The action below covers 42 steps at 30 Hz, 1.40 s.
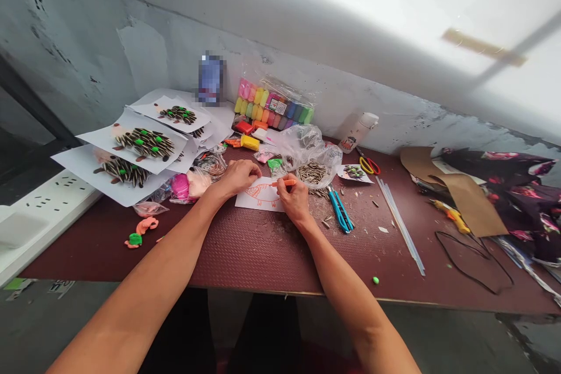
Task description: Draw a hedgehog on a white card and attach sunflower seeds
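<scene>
A small white sheet of paper (258,201) lies on the table in front of me, bearing an orange outline drawing of an animal with legs. My right hand (294,198) is closed around an orange marker (289,182), whose tip points left onto the drawing. At the sheet's upper left corner, my left hand (240,176) rests with curled fingers, holding the paper down. Just beyond the sheet sit a piece of green clay (274,163) and a plastic bag of striped seeds (312,172). A blue utility knife (340,210) lies to the right of my right hand.
Seed-covered hedgehog pictures (144,143) are stacked at left, near a white power strip (48,216). Coloured clay packs (272,105), a white bottle (358,131), scissors (369,165) and a small seed picture (354,173) stand or lie behind. Glue sticks (401,225) and a yellow glue gun (453,217) lie right.
</scene>
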{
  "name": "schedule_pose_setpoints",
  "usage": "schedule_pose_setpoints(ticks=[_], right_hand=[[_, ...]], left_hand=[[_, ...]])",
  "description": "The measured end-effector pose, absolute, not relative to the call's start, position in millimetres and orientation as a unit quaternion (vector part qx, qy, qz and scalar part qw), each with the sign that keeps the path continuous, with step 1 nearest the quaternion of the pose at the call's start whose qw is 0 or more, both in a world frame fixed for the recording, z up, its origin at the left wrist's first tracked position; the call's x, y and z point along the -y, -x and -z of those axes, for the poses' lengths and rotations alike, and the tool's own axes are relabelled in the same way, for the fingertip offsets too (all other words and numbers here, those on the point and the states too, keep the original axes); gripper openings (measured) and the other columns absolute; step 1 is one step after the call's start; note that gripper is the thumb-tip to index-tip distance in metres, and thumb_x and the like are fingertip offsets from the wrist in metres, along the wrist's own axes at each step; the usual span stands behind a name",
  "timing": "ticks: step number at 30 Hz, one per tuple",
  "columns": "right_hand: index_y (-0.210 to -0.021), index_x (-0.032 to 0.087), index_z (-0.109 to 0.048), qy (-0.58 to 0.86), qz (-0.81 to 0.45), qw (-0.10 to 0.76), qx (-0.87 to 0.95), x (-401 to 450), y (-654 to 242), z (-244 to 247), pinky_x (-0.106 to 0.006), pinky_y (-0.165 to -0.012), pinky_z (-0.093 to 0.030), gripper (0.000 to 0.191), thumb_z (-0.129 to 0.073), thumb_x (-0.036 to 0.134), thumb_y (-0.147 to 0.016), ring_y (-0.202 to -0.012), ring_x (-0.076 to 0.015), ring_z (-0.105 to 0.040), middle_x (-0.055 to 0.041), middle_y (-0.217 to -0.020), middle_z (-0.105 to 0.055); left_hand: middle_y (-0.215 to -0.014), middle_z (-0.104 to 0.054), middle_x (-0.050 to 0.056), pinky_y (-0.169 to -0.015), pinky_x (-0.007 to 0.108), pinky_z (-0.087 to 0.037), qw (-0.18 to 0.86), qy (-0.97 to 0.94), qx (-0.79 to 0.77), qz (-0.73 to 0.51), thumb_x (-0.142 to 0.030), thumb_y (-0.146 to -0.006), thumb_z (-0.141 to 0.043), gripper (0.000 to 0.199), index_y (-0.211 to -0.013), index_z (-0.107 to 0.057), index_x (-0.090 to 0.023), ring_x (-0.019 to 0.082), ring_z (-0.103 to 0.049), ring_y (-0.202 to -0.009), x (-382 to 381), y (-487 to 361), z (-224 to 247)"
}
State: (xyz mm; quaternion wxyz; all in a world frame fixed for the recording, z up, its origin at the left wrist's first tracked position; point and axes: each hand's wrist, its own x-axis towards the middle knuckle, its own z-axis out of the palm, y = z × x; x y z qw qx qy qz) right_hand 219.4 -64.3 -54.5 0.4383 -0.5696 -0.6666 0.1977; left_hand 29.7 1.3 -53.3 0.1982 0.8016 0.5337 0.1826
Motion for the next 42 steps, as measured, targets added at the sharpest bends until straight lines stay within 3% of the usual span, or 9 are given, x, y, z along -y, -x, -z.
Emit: schedule_pose_setpoints(ticks=[10,17,42], right_hand=[[-0.071,0.021,-0.063,0.567,-0.214,0.432,0.668,65.3,-218.0,53.2,-0.026,-0.059,-0.042,0.031,-0.050,0.042,-0.090,-0.055,-0.0148,-0.058,-0.0013,-0.061,-0.067],[-0.065,0.023,-0.056,0.571,-0.191,0.438,0.668,65.9,-218.5,52.4,-0.026,-0.058,-0.042,0.030,-0.050,0.040,-0.089,-0.054,-0.0143,-0.056,-0.0012,-0.061,-0.066],[-0.065,0.023,-0.052,0.579,-0.175,0.436,0.666,62.2,-222.5,55.0,-0.026,-0.056,-0.035,0.029,-0.049,0.039,-0.089,-0.052,-0.0127,-0.048,0.0020,-0.057,-0.056]], left_hand=[[-0.100,-0.081,0.004,-0.095,0.038,-0.049,0.196,-0.802,-0.532,-0.190,-0.022,-0.081,-0.058,0.028,-0.095,-0.082,-0.025,0.026,-0.071,-0.098,-1.2,-29.5,54.7],[-0.100,-0.081,0.005,-0.095,0.039,-0.049,0.197,-0.801,-0.532,-0.191,-0.022,-0.081,-0.058,0.027,-0.094,-0.082,-0.024,0.026,-0.071,-0.100,-1.1,-29.9,54.5],[-0.103,-0.080,0.005,-0.096,0.038,-0.048,0.200,-0.802,-0.534,-0.176,-0.021,-0.082,-0.058,0.027,-0.095,-0.082,-0.024,0.027,-0.071,-0.102,-0.7,-29.8,51.2]])
